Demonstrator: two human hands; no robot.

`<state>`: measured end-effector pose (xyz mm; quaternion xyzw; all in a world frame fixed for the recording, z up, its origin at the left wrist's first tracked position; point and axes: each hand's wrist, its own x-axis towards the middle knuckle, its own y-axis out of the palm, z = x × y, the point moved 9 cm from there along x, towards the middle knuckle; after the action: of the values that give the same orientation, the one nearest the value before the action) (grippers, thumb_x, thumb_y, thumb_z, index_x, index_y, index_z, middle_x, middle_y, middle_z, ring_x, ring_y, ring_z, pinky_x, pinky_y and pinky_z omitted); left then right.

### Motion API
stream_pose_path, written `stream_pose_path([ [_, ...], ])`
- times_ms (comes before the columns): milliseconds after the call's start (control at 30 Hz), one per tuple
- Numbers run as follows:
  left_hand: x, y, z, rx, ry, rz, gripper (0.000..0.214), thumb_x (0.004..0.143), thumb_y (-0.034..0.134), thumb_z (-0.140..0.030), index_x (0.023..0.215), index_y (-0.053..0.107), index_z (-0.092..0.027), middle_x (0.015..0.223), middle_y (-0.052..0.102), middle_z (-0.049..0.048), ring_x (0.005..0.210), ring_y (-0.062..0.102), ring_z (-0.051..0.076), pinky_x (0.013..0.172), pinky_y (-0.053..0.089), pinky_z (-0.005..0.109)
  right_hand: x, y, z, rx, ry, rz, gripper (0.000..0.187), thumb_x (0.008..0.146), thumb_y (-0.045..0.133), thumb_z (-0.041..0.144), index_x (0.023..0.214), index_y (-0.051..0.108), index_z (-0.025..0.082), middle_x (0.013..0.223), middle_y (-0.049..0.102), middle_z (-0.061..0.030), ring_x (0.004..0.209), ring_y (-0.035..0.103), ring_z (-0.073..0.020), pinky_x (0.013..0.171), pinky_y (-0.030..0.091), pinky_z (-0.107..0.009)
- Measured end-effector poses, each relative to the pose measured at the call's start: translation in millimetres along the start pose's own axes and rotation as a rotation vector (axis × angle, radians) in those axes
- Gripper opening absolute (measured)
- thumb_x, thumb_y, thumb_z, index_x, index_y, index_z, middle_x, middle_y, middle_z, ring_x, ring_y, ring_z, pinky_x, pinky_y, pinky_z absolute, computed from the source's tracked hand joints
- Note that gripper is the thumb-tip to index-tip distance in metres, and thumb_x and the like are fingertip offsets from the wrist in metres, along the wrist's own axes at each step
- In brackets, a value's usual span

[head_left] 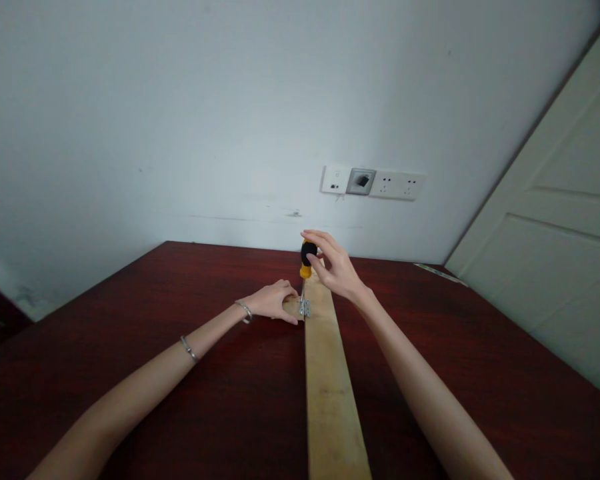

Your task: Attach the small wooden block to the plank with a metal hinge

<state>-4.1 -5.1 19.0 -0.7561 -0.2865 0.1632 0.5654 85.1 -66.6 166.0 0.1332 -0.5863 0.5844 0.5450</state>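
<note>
My right hand [334, 265] grips the handle of a yellow and black screwdriver [307, 257], held upright with its shaft pointing down. The tip meets a small metal hinge [304, 307] lying across the joint of two wooden pieces. My left hand [276, 301] is closed round a short wooden block [292, 307], thumb on the near side and fingers on the far side. That block sits against the left edge of a long wooden plank [330, 380], which runs from the near edge of the view toward the wall. Screws are too small to make out.
A dark red tabletop [220, 387] lies under the wood and reaches the white wall [205, 120]. Wall sockets [397, 185] and a grey switch plate [361, 181] are above the table's far edge. At the right stands a pale panelled door [570, 220]. A flat strip [440, 274] lies near it.
</note>
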Motion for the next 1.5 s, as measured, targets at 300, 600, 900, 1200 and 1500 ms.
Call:
stream_pose_path([
  [300,-1,-0.8,0,-0.010,-0.005,-0.004,0.064,0.061,0.072,-0.060,0.109,0.059,-0.021,0.098,0.049,0.0049,0.092,0.049,0.023,0.073,0.040,0.027,-1,0,-6,-0.012,0.065,-0.004,0.043,0.084,0.054,0.031,0.126,0.046,0.029,0.122,0.043,-0.0090,0.099,0.054,-0.0195,0.071,0.056,-0.032],
  [600,-1,-3.2,-2,-0.004,-0.019,-0.004,0.062,0.060,0.072,-0.060,0.106,0.060,-0.020,0.097,0.049,0.0051,0.091,0.050,0.024,0.071,0.040,0.029,0,7,-7,0.019,0.086,0.054,0.055,0.083,0.057,0.034,0.134,0.040,0.030,0.111,0.052,-0.0081,0.090,0.056,-0.0199,0.061,0.056,-0.030],
  [900,0,0.6,1,0.002,-0.004,0.000,0.065,0.061,0.071,-0.061,0.110,0.058,-0.021,0.098,0.049,0.0050,0.092,0.049,0.023,0.073,0.040,0.027,-3,8,-15,0.008,0.101,0.061,0.059,0.083,0.053,0.026,0.139,0.031,0.029,0.119,0.051,-0.0099,0.084,0.056,-0.0177,0.054,0.055,-0.027],
  [1200,-1,0.1,1,-0.003,0.001,-0.004,0.065,0.061,0.070,-0.062,0.110,0.060,-0.021,0.099,0.051,0.0056,0.091,0.050,0.023,0.071,0.039,0.027,-3,4,-18,-0.046,0.069,0.007,0.058,0.084,0.055,0.032,0.137,0.034,0.029,0.116,0.054,-0.0097,0.080,0.055,-0.0175,0.054,0.054,-0.028],
  [1500,-1,-0.4,1,-0.002,0.010,-0.004,0.066,0.062,0.069,-0.063,0.111,0.059,-0.020,0.100,0.051,0.0062,0.093,0.049,0.024,0.072,0.039,0.027,-4,3,-17,-0.052,0.058,-0.009,0.056,0.084,0.056,0.030,0.136,0.036,0.029,0.114,0.054,-0.0097,0.080,0.055,-0.0173,0.055,0.055,-0.028],
])
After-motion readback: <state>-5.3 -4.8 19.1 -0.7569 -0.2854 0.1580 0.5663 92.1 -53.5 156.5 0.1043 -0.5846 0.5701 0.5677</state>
